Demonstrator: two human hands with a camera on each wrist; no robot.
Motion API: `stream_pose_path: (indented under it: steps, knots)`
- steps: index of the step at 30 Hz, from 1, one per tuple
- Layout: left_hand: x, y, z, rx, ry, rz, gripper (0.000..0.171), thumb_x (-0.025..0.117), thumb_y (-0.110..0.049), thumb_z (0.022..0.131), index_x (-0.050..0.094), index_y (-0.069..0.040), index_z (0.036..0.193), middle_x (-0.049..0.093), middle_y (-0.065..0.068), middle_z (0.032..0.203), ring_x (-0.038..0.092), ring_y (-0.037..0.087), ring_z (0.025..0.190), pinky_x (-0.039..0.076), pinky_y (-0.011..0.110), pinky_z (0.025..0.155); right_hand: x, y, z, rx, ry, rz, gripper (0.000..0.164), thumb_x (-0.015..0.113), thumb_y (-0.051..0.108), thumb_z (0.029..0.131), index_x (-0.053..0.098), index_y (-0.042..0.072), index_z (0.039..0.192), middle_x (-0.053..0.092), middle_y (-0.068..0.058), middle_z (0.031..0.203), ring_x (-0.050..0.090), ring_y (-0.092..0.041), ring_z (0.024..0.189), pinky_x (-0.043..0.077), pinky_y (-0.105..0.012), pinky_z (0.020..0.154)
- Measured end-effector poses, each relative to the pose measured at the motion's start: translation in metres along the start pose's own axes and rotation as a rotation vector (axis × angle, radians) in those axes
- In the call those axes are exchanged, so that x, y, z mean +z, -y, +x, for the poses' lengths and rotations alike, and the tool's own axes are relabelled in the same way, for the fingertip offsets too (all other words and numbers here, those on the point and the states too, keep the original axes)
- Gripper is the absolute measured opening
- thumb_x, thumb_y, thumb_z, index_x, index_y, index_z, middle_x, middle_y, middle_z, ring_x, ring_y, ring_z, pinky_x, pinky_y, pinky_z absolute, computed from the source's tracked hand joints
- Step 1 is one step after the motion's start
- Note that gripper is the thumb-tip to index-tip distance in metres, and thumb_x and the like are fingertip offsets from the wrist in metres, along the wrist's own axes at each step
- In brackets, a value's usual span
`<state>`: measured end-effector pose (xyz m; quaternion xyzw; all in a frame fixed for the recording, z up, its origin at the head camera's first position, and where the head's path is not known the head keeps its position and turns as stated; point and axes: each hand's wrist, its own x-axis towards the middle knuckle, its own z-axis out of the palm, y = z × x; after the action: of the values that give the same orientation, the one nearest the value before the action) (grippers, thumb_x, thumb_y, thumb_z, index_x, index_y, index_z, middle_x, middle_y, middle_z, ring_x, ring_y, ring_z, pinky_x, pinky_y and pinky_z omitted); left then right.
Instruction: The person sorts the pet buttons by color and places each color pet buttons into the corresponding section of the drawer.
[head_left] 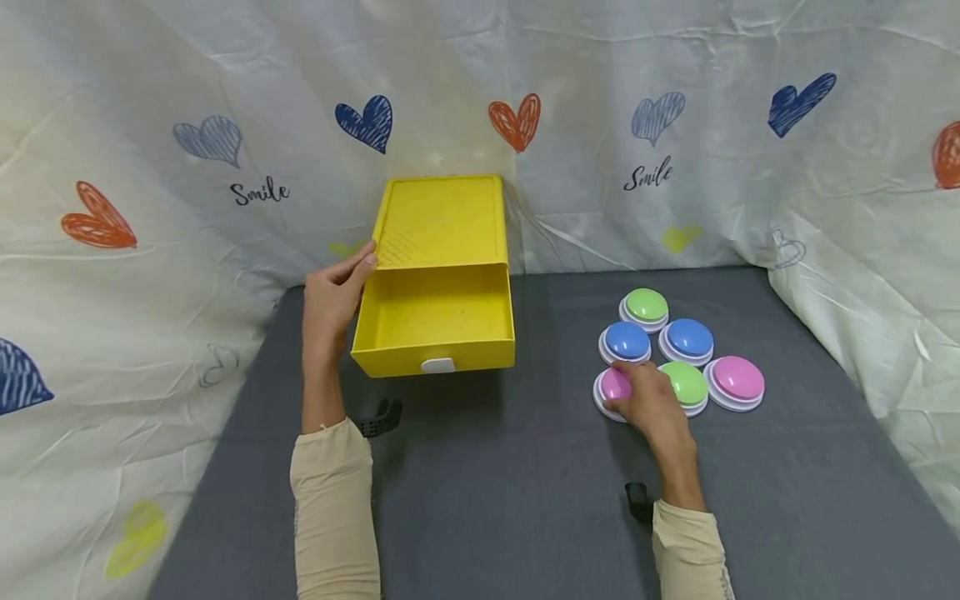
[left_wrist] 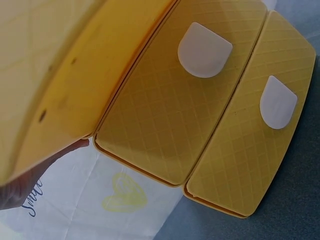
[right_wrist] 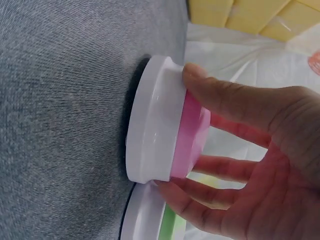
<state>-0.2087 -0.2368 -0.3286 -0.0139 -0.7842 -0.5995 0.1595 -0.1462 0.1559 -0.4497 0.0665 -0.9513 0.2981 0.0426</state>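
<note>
A yellow drawer box [head_left: 442, 221] stands at the back of the table with its top drawer [head_left: 431, 360] pulled out; the visible inside is bare. My left hand [head_left: 335, 300] rests its extended fingers against the box's left side near the top front corner. In the left wrist view that hand [left_wrist: 30, 182] is mostly hidden behind the pulled-out drawer. On the right, my right hand [head_left: 651, 400] grips a pink push button [right_wrist: 190, 135] with a white base, thumb on one side and fingers on the other. The base sits at the cloth, beside a green button [head_left: 686, 383].
Around the right hand stand a blue button [head_left: 627, 341], another blue button [head_left: 690, 337], a second green button [head_left: 647, 305] and a second pink button [head_left: 738, 379]. Lower closed drawers [left_wrist: 165, 115] with white tabs face front. A printed white curtain [head_left: 570, 192] hangs behind the grey tabletop [head_left: 517, 483].
</note>
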Motion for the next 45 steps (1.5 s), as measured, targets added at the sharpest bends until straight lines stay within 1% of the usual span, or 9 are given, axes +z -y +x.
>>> stream_pose_path:
  steps: [5, 11, 19, 23, 27, 31, 37, 41, 45]
  knots:
    - [0.001, 0.000, 0.001, -0.001, 0.003, 0.004, 0.043, 0.061, -0.032, 0.088, 0.057, -0.010, 0.125, 0.055, 0.001, 0.127, 0.048, 0.017, 0.121, 0.041, 0.034, 0.099, -0.005, 0.003, 0.001, 0.024, -0.005, -0.009, 0.051, 0.080, 0.015, 0.070, 0.062, 0.001, 0.115, 0.062, -0.019, 0.098, 0.055, -0.030, 0.084, 0.047, -0.045, 0.075]
    - [0.000, 0.000, 0.001, -0.013, 0.003, -0.011, 0.043, 0.061, -0.031, 0.088, 0.056, -0.009, 0.125, 0.055, 0.002, 0.127, 0.048, 0.017, 0.121, 0.041, 0.034, 0.099, -0.023, 0.019, 0.003, -0.005, -0.061, 0.005, 0.051, 0.080, 0.018, 0.069, 0.064, 0.002, 0.115, 0.062, -0.018, 0.095, 0.055, -0.029, 0.082, 0.048, -0.043, 0.069]
    - [0.000, 0.001, 0.001, -0.002, 0.006, -0.005, 0.043, 0.061, -0.032, 0.088, 0.057, -0.010, 0.125, 0.055, 0.001, 0.128, 0.048, 0.017, 0.121, 0.042, 0.034, 0.099, -0.058, 0.055, 0.005, -0.076, -0.173, 0.076, 0.053, 0.078, 0.028, 0.071, 0.063, 0.009, 0.118, 0.057, -0.015, 0.111, 0.052, -0.032, 0.099, 0.047, -0.047, 0.077]
    - [0.000, 0.001, 0.001, -0.002, 0.005, -0.005, 0.043, 0.061, -0.032, 0.088, 0.057, -0.010, 0.125, 0.055, 0.001, 0.127, 0.048, 0.017, 0.121, 0.041, 0.035, 0.099, -0.069, 0.076, 0.009, -0.145, -0.240, 0.116, 0.052, 0.079, 0.031, 0.070, 0.065, 0.012, 0.116, 0.060, -0.008, 0.104, 0.053, -0.024, 0.094, 0.049, -0.042, 0.074]
    - [-0.001, 0.002, 0.000, -0.008, 0.003, -0.009, 0.043, 0.061, -0.033, 0.088, 0.057, -0.011, 0.125, 0.056, 0.001, 0.127, 0.049, 0.017, 0.120, 0.042, 0.035, 0.099, -0.075, 0.098, 0.013, -0.169, -0.265, 0.153, 0.050, 0.080, 0.034, 0.069, 0.066, 0.016, 0.114, 0.060, -0.002, 0.104, 0.052, -0.019, 0.094, 0.051, -0.036, 0.071]
    - [-0.002, 0.002, -0.001, -0.019, -0.002, 0.002, 0.043, 0.061, -0.034, 0.088, 0.057, -0.012, 0.125, 0.055, 0.001, 0.128, 0.049, 0.016, 0.120, 0.042, 0.035, 0.098, -0.077, 0.118, 0.018, -0.187, -0.289, 0.171, 0.050, 0.079, 0.036, 0.069, 0.066, 0.017, 0.114, 0.059, 0.000, 0.108, 0.050, -0.018, 0.098, 0.051, -0.035, 0.071]
    - [-0.003, 0.004, -0.004, -0.026, -0.005, 0.027, 0.043, 0.061, -0.035, 0.088, 0.058, -0.013, 0.125, 0.056, 0.001, 0.127, 0.049, 0.017, 0.120, 0.042, 0.036, 0.098, -0.069, 0.147, 0.026, -0.280, -0.351, 0.233, 0.051, 0.079, 0.037, 0.069, 0.066, 0.015, 0.113, 0.059, -0.002, 0.111, 0.048, -0.017, 0.103, 0.053, -0.033, 0.074]
    - [-0.003, 0.008, -0.001, -0.069, -0.004, 0.048, 0.042, 0.061, -0.041, 0.086, 0.059, -0.022, 0.124, 0.055, -0.002, 0.129, 0.050, 0.016, 0.118, 0.046, 0.033, 0.094, -0.059, 0.165, 0.034, -0.345, -0.349, 0.282, 0.050, 0.078, 0.037, 0.070, 0.066, 0.013, 0.112, 0.060, -0.001, 0.111, 0.048, -0.015, 0.102, 0.052, -0.030, 0.075]
    - [-0.004, 0.019, 0.008, -0.091, -0.022, 0.071, 0.040, 0.061, -0.048, 0.083, 0.061, -0.032, 0.119, 0.055, -0.005, 0.128, 0.052, 0.015, 0.116, 0.049, 0.027, 0.086, -0.047, 0.183, 0.044, -0.399, -0.307, 0.260, 0.048, 0.077, 0.039, 0.071, 0.066, 0.013, 0.110, 0.060, 0.001, 0.108, 0.047, -0.015, 0.099, 0.050, -0.026, 0.072]
